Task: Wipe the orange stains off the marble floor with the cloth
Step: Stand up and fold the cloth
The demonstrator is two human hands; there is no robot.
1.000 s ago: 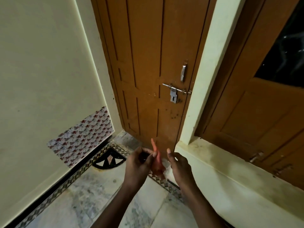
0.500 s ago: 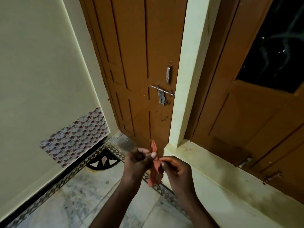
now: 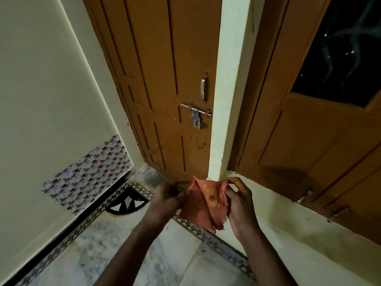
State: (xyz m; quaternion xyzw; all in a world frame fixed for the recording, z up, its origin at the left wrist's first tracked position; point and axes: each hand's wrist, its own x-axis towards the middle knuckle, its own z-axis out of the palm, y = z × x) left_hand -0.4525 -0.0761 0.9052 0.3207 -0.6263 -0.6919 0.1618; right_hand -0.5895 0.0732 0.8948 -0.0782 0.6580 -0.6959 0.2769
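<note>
A: Where's the cloth [image 3: 203,205]?
B: Up in the air between both hands, over the marble floor [image 3: 127,256] — not touching it. Pinkish-orange, with a yellowish stained patch facing the camera.
A: Grips?
B: Left hand [image 3: 169,196] pinches the cloth's left edge, fingers curled, a bit blurred. Right hand [image 3: 239,200] grasps the right edge, thumb and fingers bunched round the fabric. Cloth spread out between them, lower corner hanging down.
A: Stains on the floor?
B: Can't tell any orange ones — grey-veined marble, a patterned border strip [image 3: 206,234] running along the wall.
A: Background?
B: Brown wooden door [image 3: 165,79] with a metal latch [image 3: 195,113], cream pillar [image 3: 228,79] beside it, floral patch [image 3: 88,174] low on the left wall.
</note>
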